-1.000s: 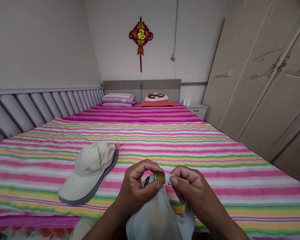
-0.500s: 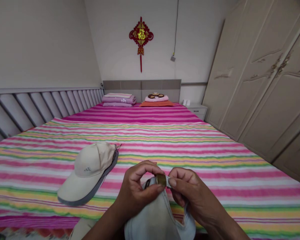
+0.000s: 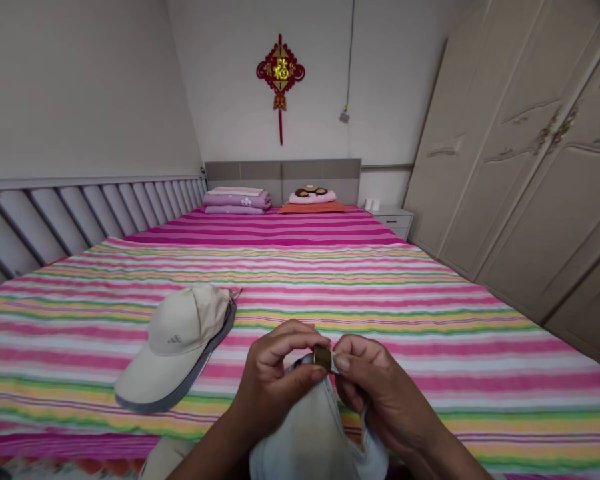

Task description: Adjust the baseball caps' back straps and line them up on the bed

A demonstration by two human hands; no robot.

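Note:
Both of my hands hold a pale blue cap (image 3: 310, 437) over the near edge of the bed. My left hand (image 3: 273, 377) pinches the brass buckle (image 3: 323, 358) on the cap's back strap between thumb and forefinger. My right hand (image 3: 375, 390) pinches the strap just right of the buckle, fingers curled closed. A beige cap (image 3: 177, 347) with a grey-edged brim lies on the striped sheet to the left of my hands, apart from them.
The bed (image 3: 330, 280) carries a pink, green and yellow striped sheet. Folded purple bedding (image 3: 237, 199) and a pillow stack (image 3: 313, 197) lie at the headboard. A padded rail (image 3: 80, 213) runs along the left. A tall wardrobe (image 3: 530, 167) stands on the right, with a nightstand (image 3: 393, 219) beside it.
My right thumb has slid left along the strap, closer to the buckle. The hands and the blue cap have sunk slightly. The beige cap has not moved.

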